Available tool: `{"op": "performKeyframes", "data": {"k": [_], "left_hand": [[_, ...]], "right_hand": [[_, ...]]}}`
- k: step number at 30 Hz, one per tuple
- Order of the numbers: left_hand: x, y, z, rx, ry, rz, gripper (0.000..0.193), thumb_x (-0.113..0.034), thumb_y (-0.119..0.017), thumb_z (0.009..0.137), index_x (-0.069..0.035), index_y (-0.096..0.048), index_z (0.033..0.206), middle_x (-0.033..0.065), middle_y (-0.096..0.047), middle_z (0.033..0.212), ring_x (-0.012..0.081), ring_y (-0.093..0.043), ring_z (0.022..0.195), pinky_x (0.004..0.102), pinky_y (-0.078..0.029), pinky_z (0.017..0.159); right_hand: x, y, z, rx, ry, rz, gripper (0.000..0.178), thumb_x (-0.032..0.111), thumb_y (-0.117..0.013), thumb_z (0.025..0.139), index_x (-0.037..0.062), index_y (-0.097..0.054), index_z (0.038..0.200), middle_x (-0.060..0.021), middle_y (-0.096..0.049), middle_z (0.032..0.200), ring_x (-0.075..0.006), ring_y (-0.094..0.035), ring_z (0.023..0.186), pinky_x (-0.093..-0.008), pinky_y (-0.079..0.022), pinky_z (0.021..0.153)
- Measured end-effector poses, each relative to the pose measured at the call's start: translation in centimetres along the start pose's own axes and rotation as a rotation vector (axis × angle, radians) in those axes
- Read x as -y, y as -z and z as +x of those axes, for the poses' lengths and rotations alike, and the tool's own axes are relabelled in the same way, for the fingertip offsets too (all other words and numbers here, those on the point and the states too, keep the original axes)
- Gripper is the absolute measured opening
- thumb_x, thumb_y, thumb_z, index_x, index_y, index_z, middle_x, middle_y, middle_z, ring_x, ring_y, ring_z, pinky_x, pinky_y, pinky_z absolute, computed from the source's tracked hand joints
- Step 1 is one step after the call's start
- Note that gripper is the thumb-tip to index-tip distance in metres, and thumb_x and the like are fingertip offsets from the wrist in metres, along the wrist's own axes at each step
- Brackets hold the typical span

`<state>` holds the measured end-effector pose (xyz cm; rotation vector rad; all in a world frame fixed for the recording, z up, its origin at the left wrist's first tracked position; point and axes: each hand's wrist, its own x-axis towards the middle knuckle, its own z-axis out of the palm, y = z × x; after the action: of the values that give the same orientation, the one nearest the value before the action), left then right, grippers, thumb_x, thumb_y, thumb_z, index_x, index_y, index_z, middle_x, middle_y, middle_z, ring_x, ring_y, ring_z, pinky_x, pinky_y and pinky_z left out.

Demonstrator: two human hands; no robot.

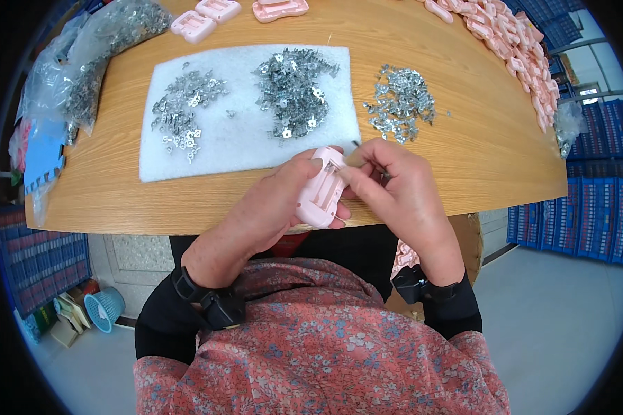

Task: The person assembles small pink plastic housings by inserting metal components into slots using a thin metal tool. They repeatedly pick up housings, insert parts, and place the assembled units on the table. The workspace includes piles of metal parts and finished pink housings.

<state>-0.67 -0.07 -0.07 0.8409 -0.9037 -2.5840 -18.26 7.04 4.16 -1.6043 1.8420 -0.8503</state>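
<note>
holding a pink plastic housing [317, 202] just over the near edge of the wooden tabletop [484, 145], the left hand [270, 197] has its grip closed around it, thumb on the upper left side and fingertips showing at the right side. the housing is tilted, its long recessed slots facing up. the right hand [412, 190] touches its upper right part, the grip narrow, thumb and forefinger drawn close together. a small dark-tipped piece [355, 144] pokes out beside that forefinger; its kind, and whether the fingers pinch it, i cannot tell.

just beyond the hands lies a white foam sheet [239, 152], carrying a loose pile of flat metal pieces [187, 100] on its left and a denser heap of metal contacts [294, 93] on its right. a third pile, of shiny metal tabs [405, 100], sits straight on the wood, just beside the sheet's right edge. past the sheet, a few more pink housings [194, 26] rest near the far edge, and a big heap of pink parts [512, 52] spreads along the far right. clear plastic bags [121, 31] with metal bits inside slump at the far left, near a blue foam mat piece [45, 168]. black wrist devices [223, 309] are strapped on both arms, and a blue basket [104, 308] stands on the floor at left.
</note>
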Motion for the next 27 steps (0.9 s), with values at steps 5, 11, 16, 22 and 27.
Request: {"op": "performKeyframes", "data": {"k": [5,11,16,22,27], "left_hand": [[0.1,0.2,0.0,0.062,-0.031,0.021,0.045,-0.022,-0.028,0.103,-0.003,-0.039,0.142,0.0173,-0.063,0.111,0.0259,-0.069,0.084,0.0391,-0.061,0.076],[-0.4,-0.1,-0.8,0.046,-0.093,0.191,0.043,-0.018,-0.033,0.102,-0.002,-0.041,0.141,0.0142,-0.064,0.111,0.0212,-0.068,0.087,0.033,-0.058,0.077],[-0.4,-0.1,-1.3,0.004,-0.291,0.647,0.041,-0.007,-0.044,0.098,-0.002,-0.045,0.139,0.0082,-0.064,0.11,0.0121,-0.063,0.094,0.0263,-0.051,0.082],[-1.6,-0.3,-1.9,0.074,-0.369,0.952,0.038,-0.011,-0.045,0.101,-0.003,-0.047,0.138,0.0059,-0.063,0.113,0.0111,-0.061,0.095,0.0267,-0.049,0.084],[-1.0,0.3,-0.8,0.005,-0.168,0.187,0.041,-0.021,-0.048,0.103,-0.003,-0.047,0.139,0.0067,-0.062,0.105,0.0137,-0.06,0.081,0.0291,-0.05,0.075]], "right_hand": [[-0.2,-0.7,-0.3,0.086,-0.141,0.177,0.017,0.012,-0.067,0.094,0.0,-0.058,0.101,0.0013,-0.06,0.079,-0.0024,-0.053,0.071,-0.0211,-0.045,0.06],[-1.3,-0.6,-0.4,0.141,-0.231,0.736,0.021,0.017,-0.069,0.094,0.0015,-0.057,0.1,0.0047,-0.056,0.082,-0.0023,-0.053,0.076,-0.0213,-0.047,0.065],[-1.6,-0.1,-0.9,0.181,-0.234,0.619,0.018,0.016,-0.07,0.093,0.004,-0.056,0.093,0.0054,-0.054,0.081,-0.0009,-0.048,0.074,-0.0189,-0.043,0.067],[-0.4,0.0,-1.4,0.123,-0.222,0.653,0.017,0.016,-0.068,0.094,0.0035,-0.056,0.095,0.0057,-0.055,0.082,-0.0003,-0.047,0.074,-0.0181,-0.041,0.064],[0.0,-0.5,-1.5,0.023,-0.201,0.83,0.017,0.011,-0.064,0.096,0.0019,-0.056,0.107,0.0042,-0.059,0.086,-0.0002,-0.05,0.075,-0.0175,-0.04,0.064]]}}
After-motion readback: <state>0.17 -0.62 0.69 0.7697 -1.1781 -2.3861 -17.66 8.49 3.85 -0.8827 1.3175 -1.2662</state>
